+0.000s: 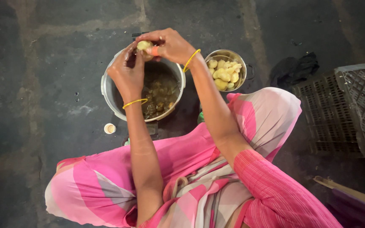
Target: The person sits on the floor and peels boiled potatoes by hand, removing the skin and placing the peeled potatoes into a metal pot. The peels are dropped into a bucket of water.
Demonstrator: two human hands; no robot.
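Note:
A pale boiled potato (144,45) is held between both hands above a large metal pot (106,86). My left hand (127,74) grips it from the near side, and my right hand (170,44) pinches it from the far side. The pot holds dark liquid with potatoes in their skins (159,95). To its right stands a small metal bowl (243,67) filled with peeled yellow potatoes (224,71). Each wrist wears a yellow bangle.
A small round cap (110,128) lies on the dark floor left of the pot. Dark plastic crates (347,109) stand at the right, with a black cloth (294,67) behind them. My knees in pink cloth (182,169) fill the foreground.

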